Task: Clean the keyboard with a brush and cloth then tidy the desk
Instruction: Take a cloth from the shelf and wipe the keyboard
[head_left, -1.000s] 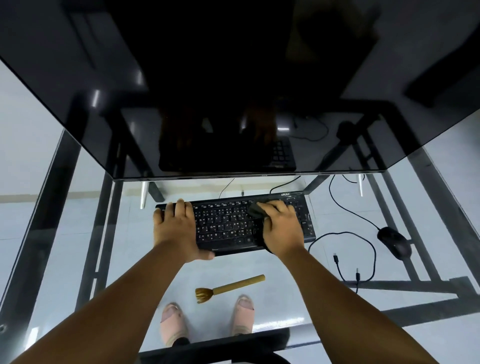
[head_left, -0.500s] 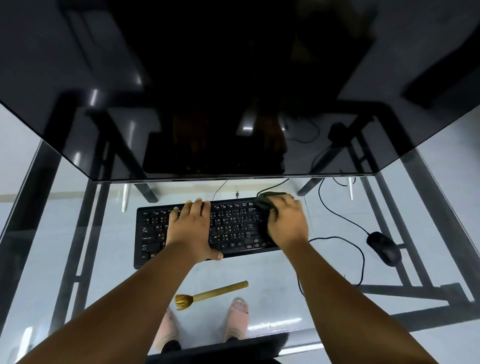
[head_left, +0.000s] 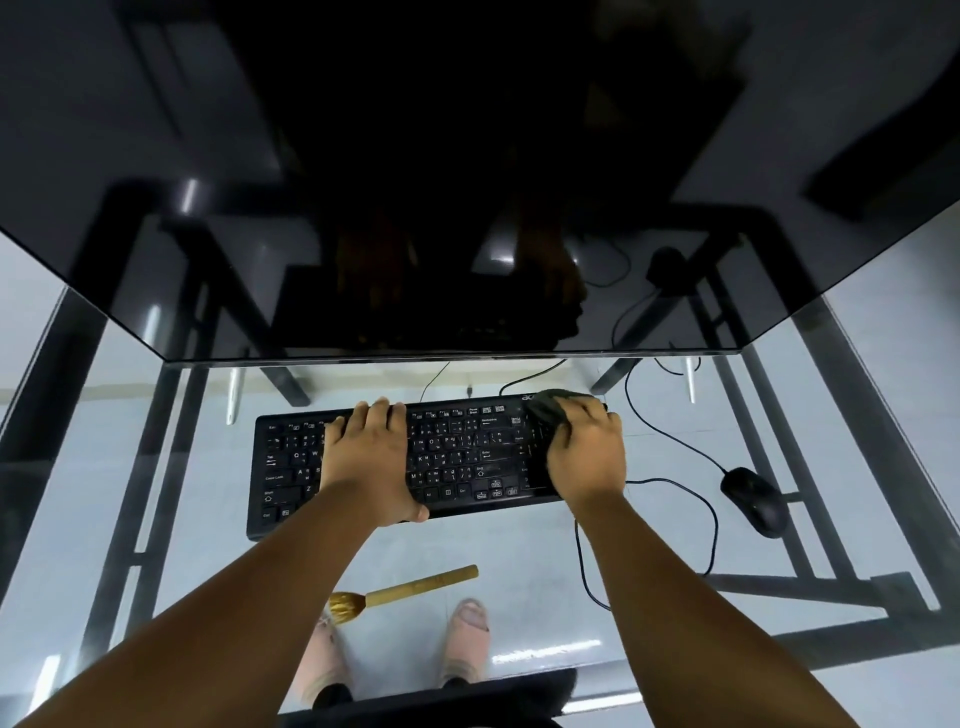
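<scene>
The black rectangular plastic keyboard (head_left: 415, 462) is pinned flat by the open left hand (head_left: 368, 457), while a dark crumpled cloth (head_left: 551, 408) is gripped at its far right corner by the right hand (head_left: 587, 457).

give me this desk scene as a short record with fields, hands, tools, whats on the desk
surface: glass desk, floor and feet visible through it
keyboard: black, flat, in front of the dark monitor
left hand: pressed flat on the keys, empty
right hand: pressing a dark cloth on the keyboard's right end
brush: lying on the glass near the person, untouched
mouse: right of the keyboard, wired
</scene>
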